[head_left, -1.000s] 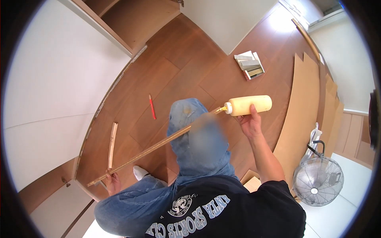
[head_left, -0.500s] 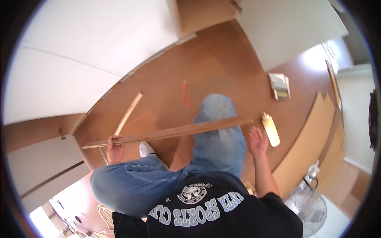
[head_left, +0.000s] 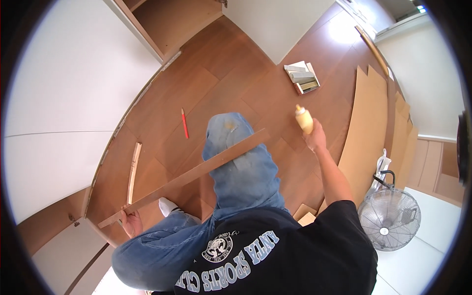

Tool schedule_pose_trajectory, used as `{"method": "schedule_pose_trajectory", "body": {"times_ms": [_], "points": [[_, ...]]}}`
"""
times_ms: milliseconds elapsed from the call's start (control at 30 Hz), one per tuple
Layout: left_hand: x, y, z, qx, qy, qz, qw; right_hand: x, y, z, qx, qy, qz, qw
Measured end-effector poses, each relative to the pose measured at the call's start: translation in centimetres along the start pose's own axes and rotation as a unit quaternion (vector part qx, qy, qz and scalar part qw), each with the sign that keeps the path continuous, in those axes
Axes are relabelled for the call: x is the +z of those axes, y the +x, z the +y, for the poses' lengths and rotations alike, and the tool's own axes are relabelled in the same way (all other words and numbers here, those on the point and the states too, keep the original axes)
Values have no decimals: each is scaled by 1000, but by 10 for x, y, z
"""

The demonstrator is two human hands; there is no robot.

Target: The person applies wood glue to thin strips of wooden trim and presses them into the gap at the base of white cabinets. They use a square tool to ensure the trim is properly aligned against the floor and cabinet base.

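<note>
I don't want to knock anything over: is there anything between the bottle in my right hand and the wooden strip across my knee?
Nothing visible: between the bottle in your right hand and the strip's nearer end, only brown floor shows.

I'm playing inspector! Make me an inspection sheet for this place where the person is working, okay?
Surface: brown wood-look floor, planks running diagonally in view.
Job's things: long brown strip slanting across a jeans-covered leg; pale yellow bottle apart from it.
Clutter: red pencil, short pale strip, open box with flat grey pieces.
Hands: left hand holds the long strip near its end; right hand grips the bottle, nozzle up.
Cables: none clear; the white bundle near the fan is hard to tell.
Surroundings: white panels at left; tan sheets and fan at right.
</note>
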State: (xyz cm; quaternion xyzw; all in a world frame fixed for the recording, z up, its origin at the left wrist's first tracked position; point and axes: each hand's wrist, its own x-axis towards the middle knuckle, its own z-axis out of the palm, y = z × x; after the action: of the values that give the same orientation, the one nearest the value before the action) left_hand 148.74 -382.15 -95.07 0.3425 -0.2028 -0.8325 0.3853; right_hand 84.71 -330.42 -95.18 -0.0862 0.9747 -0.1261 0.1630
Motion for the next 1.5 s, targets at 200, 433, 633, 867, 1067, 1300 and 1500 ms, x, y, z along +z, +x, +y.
{"method": "schedule_pose_trajectory", "body": {"times_ms": [200,433,633,867,1067,1300,1500], "points": [[-12,-9,16,10,6,54,998,48,12,-46,-98,426,99,894],[23,8,12,31,-41,121,991,96,6,-10,-79,470,78,876],[22,22,62,83,-24,135,987,69,-43,-61,152,439,-166,870],[2,101,68,79,5,216,973,36,26,-291,-266,261,-2,928],[-4,195,38,44,-29,219,974,101,105,-412,-295,146,67,942],[-24,265,16,14,-76,266,961,159,195,-431,-277,44,75,957],[-30,295,-3,11,-59,229,972,170,268,-417,-204,5,102,974]]}}
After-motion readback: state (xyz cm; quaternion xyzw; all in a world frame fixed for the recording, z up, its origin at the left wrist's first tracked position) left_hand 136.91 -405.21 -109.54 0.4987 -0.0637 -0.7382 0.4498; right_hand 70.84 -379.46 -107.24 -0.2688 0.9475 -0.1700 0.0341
